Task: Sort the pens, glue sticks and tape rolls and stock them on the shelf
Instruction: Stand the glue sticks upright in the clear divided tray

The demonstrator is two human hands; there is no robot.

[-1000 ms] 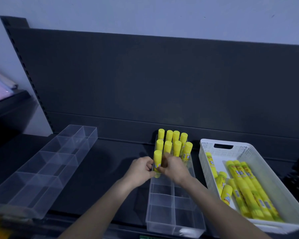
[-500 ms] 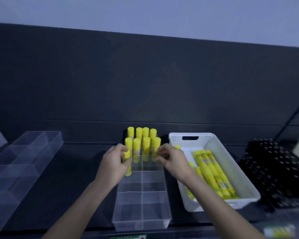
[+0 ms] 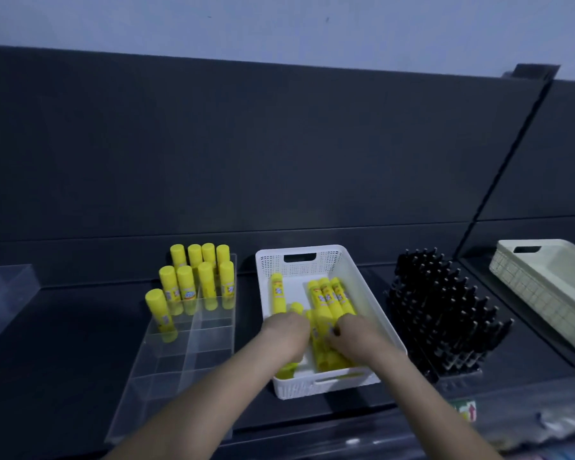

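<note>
On the dark shelf (image 3: 63, 343), both hands reach down into the white basket (image 3: 362, 293), where loose glue sticks (image 3: 326, 300) lie flat. The left hand (image 3: 286, 330) hides its fingers below the knuckles, and the right hand (image 3: 359, 336) bends over the pile. Whether either is gripping a stick I cannot tell. Left of the basket, nine standing sticks (image 3: 186, 283) fill the far end of a clear divided tray (image 3: 180, 376). To the right stand black pens (image 3: 445, 310), and past them a beige basket (image 3: 545, 287).
</note>
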